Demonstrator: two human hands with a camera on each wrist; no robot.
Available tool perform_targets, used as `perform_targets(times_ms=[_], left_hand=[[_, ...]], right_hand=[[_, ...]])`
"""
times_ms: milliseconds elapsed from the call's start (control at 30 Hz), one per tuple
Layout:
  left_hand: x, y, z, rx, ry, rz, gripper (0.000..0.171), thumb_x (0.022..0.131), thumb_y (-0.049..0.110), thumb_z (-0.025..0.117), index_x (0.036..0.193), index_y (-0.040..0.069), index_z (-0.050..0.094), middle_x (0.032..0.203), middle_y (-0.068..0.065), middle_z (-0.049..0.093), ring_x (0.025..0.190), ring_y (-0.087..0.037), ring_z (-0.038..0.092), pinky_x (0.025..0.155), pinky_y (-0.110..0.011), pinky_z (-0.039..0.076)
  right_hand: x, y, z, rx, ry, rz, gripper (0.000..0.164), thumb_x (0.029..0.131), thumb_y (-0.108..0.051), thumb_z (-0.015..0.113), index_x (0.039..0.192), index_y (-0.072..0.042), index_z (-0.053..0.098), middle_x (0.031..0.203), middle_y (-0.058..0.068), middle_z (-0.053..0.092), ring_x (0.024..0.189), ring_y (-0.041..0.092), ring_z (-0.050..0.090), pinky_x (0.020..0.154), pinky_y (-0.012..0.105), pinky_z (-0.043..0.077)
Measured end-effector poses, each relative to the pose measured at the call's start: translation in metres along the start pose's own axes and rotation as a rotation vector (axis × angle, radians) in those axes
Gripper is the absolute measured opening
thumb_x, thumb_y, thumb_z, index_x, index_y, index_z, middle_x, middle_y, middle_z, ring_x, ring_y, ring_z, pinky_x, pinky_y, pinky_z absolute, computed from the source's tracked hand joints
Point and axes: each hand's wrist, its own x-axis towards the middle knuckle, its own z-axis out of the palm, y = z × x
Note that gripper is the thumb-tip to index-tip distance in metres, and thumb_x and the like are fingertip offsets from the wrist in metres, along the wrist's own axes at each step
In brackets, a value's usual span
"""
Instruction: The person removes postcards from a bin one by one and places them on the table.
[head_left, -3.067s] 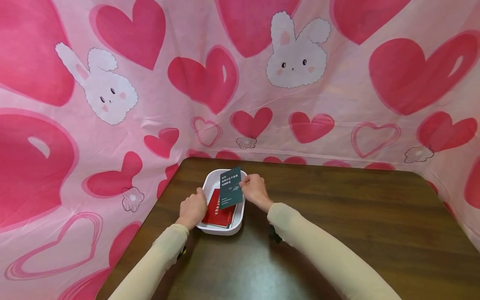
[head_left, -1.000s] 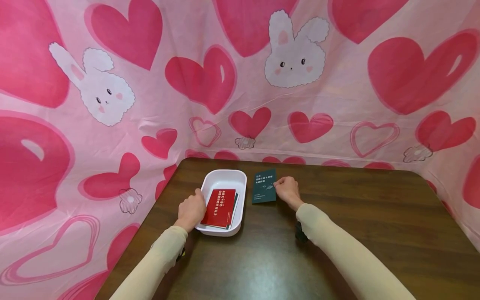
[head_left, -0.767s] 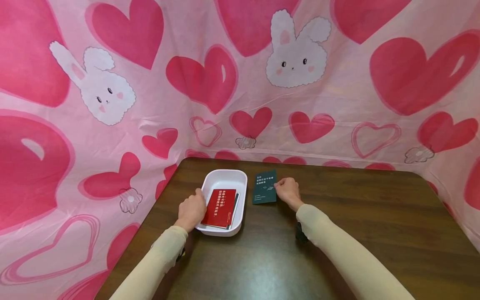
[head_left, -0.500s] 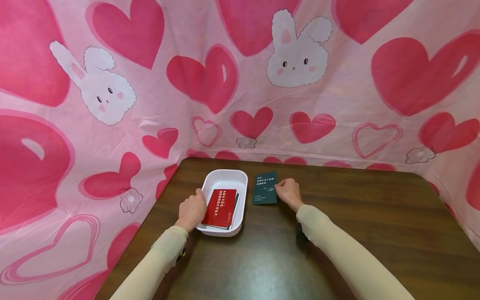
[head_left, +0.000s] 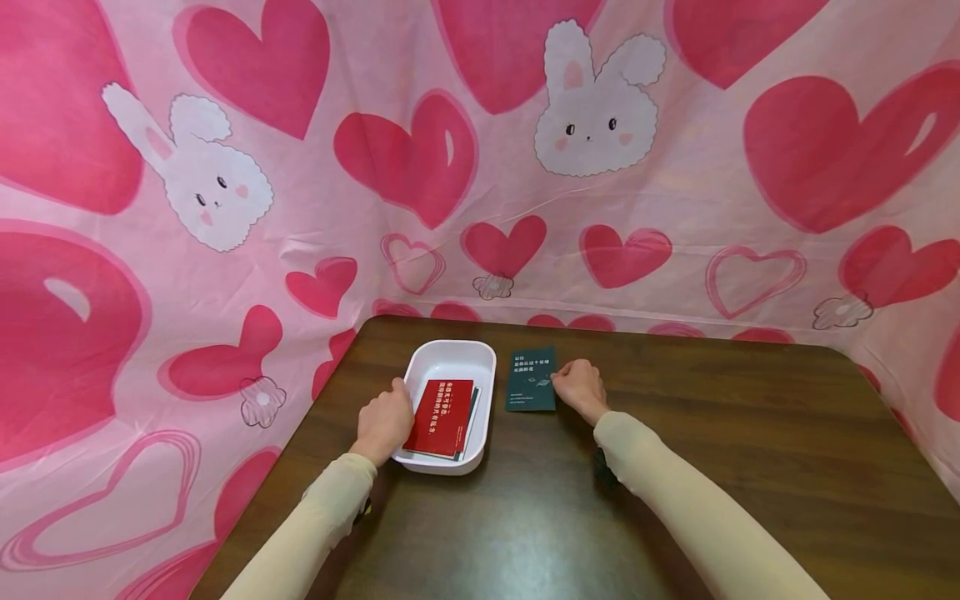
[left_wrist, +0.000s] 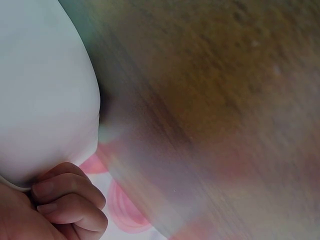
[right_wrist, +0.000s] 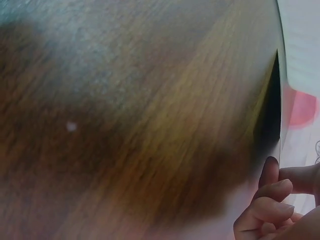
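My left hand (head_left: 385, 421) grips the left rim of a white plastic basin (head_left: 442, 348) on the table. In the left wrist view, its curled fingers (left_wrist: 75, 200) are at the basin's edge. Inside the basin lies a red card (head_left: 441, 417) with white writing, on top of other cards whose edges peek out at its right. To the right of the basin, a dark green card (head_left: 530, 392) with white print lies close over the tabletop. My right hand (head_left: 581, 389) pinches this green card by its right edge, between thumb and fingertips.
The brown wooden table (head_left: 712, 450) extends widely to the right and toward me. A pink cloth (head_left: 675, 192) printed with hearts and rabbits hangs behind and along the left side.
About three seconds ago the green card was over the basin; my right hand has carried it right, out beside it. In the last second it has lowered slightly. My left hand stays put.
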Motion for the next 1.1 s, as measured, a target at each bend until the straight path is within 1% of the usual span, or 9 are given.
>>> perform_targets(times_ms=[167, 300, 667, 933, 1100], left_hand=[[-0.0011, -0.0003, 0.0003, 0.003, -0.002, 0.000, 0.053, 0.098, 0.025, 0.073, 0.134, -0.005, 0.049, 0.095, -0.020, 0.067, 0.077, -0.032, 0.070, 0.075, -0.053, 0.063], [-0.0012, -0.0005, 0.0004, 0.001, -0.004, 0.002, 0.054, 0.097, 0.025, 0.074, 0.134, -0.005, 0.048, 0.096, -0.019, 0.067, 0.077, -0.032, 0.070, 0.075, -0.053, 0.063], [-0.0001, 0.0002, 0.0005, 0.003, -0.011, 0.002, 0.051, 0.098, 0.025, 0.072, 0.132, -0.005, 0.049, 0.095, -0.019, 0.067, 0.077, -0.032, 0.069, 0.074, -0.053, 0.063], [0.0022, 0.0000, -0.0023, -0.008, -0.006, 0.005, 0.053, 0.097, 0.026, 0.073, 0.133, -0.005, 0.049, 0.096, -0.019, 0.066, 0.078, -0.032, 0.069, 0.075, -0.053, 0.063], [0.0012, -0.0011, -0.0017, 0.006, -0.007, 0.009, 0.051, 0.099, 0.025, 0.070, 0.133, -0.006, 0.049, 0.096, -0.021, 0.067, 0.080, -0.034, 0.069, 0.076, -0.055, 0.062]], right_hand=[[0.0008, 0.0019, 0.0003, -0.011, -0.014, 0.007, 0.024, 0.099, -0.023, 0.069, 0.101, 0.000, 0.075, 0.100, 0.016, 0.071, 0.089, 0.033, 0.064, 0.079, 0.049, 0.056], [0.0005, 0.0033, 0.0006, -0.014, -0.028, 0.015, 0.024, 0.099, -0.023, 0.069, 0.102, 0.000, 0.074, 0.099, 0.016, 0.070, 0.088, 0.033, 0.064, 0.078, 0.048, 0.056], [-0.0016, 0.0050, 0.0002, -0.028, -0.018, 0.015, 0.024, 0.100, -0.024, 0.069, 0.100, 0.000, 0.073, 0.094, 0.014, 0.069, 0.087, 0.033, 0.063, 0.077, 0.048, 0.054], [0.0034, 0.0043, 0.0007, -0.046, -0.027, 0.018, 0.025, 0.100, -0.025, 0.069, 0.100, 0.000, 0.072, 0.096, 0.015, 0.069, 0.089, 0.034, 0.063, 0.078, 0.050, 0.054], [0.0041, 0.0048, 0.0017, -0.044, -0.035, 0.020, 0.024, 0.100, -0.024, 0.069, 0.098, -0.001, 0.071, 0.091, 0.013, 0.068, 0.085, 0.032, 0.063, 0.075, 0.047, 0.053]])
